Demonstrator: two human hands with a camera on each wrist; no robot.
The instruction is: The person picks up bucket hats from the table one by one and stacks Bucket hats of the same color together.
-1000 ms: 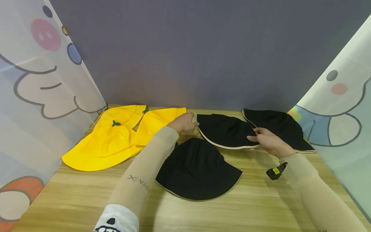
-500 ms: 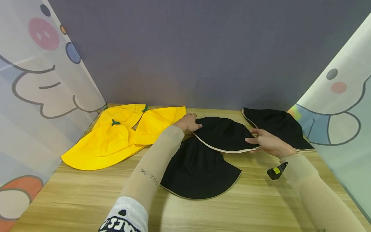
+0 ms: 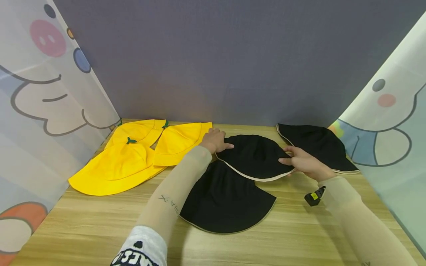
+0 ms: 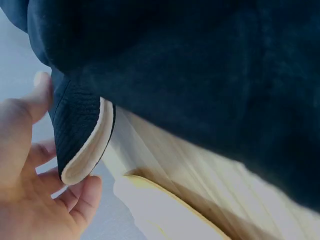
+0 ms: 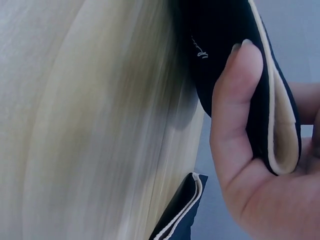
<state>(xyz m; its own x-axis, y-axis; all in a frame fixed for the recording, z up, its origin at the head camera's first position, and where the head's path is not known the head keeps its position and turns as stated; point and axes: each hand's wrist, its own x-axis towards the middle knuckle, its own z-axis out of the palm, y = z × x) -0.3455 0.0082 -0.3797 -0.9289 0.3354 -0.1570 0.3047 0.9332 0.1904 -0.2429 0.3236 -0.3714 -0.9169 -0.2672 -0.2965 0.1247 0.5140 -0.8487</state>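
Both hands hold one black bucket hat [image 3: 254, 155] with a cream-trimmed brim, folded flat, by its two ends. The left hand [image 3: 215, 141] grips the left end; in the left wrist view its thumb lies on one side of the brim [image 4: 75, 125] and the fingers on the other. At the opposite end the right hand [image 3: 301, 161] pinches the brim, with the thumb pressed on the black cloth [image 5: 235, 75] in the right wrist view. Below the held hat a second black hat [image 3: 229, 207] lies on the table, partly overlapped from my viewpoint.
A third black hat [image 3: 319, 146] lies at the back right. Several yellow hats [image 3: 113, 171] with green sprouts overlap at the back left. The wooden table [image 3: 289, 236] is bounded by a grey back wall [image 3: 213, 62] and cartoon-printed side panels [image 3: 392, 122].
The held black hat has come slightly nearer and to the left, now overlapping the upper part of the black hat in front. Both hands moved with it and keep their hold.
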